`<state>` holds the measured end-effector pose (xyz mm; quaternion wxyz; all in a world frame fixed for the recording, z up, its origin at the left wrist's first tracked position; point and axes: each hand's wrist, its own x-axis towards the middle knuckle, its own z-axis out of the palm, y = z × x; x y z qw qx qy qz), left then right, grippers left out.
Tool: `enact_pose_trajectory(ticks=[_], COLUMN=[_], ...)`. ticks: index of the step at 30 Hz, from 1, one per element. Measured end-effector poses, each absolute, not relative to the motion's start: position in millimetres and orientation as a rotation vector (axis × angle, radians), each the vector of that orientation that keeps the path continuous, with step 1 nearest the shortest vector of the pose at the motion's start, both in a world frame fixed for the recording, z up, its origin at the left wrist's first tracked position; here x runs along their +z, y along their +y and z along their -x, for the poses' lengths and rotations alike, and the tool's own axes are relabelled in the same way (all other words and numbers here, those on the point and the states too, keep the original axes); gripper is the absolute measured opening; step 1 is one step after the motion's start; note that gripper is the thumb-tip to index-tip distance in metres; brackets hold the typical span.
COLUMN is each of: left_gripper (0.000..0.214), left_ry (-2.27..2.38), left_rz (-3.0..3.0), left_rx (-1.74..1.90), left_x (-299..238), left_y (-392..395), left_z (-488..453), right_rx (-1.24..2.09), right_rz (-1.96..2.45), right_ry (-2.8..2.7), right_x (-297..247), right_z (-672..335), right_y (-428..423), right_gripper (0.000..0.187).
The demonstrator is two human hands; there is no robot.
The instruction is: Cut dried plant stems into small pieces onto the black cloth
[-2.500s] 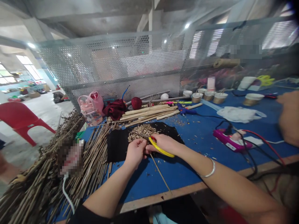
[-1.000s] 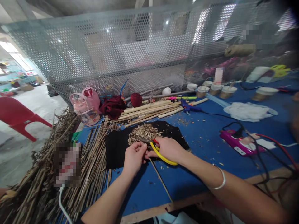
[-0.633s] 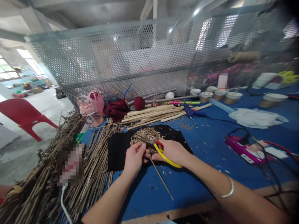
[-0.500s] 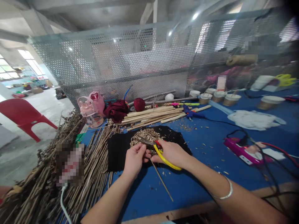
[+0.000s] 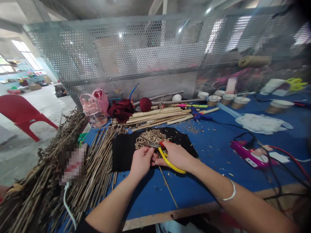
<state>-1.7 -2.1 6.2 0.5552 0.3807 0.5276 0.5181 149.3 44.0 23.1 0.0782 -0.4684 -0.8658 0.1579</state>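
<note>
The left hand (image 5: 141,160) pinches the far end of a thin brown stick (image 5: 168,189), fingers closed tight around it. Just beside it, the right hand (image 5: 177,155) has its fingers curled through the loops of yellow-handled scissors (image 5: 170,163). The blades point away and leftward, just past the left fingertips; how wide they gape cannot be told. The stick's long axis runs from the fingers back toward the person, over the blue table (image 5: 209,161). Just beyond both sets of fingers sits a pile of pale wood chips (image 5: 152,135) on a black cloth (image 5: 121,152).
</note>
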Motion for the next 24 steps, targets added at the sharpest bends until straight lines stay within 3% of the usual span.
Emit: enact_pose_trajectory(ticks=[12, 24], left_gripper=[0.023, 0.034], left_ry=[1.364, 1.245], left_rz=[-0.932, -0.819], left_rx=[1.159, 1.201], left_x=[6.9, 8.9], left_y=[-3.5, -5.1], left_z=[0.9, -0.9], right_rx=[0.506, 0.474], right_rz=[1.511, 1.571], right_ry=[-2.609, -2.577], right_x=[24.8, 20.5], right_z=[-144.6, -146.8], right_y=[41.0, 46.9], right_gripper=[0.056, 0.057])
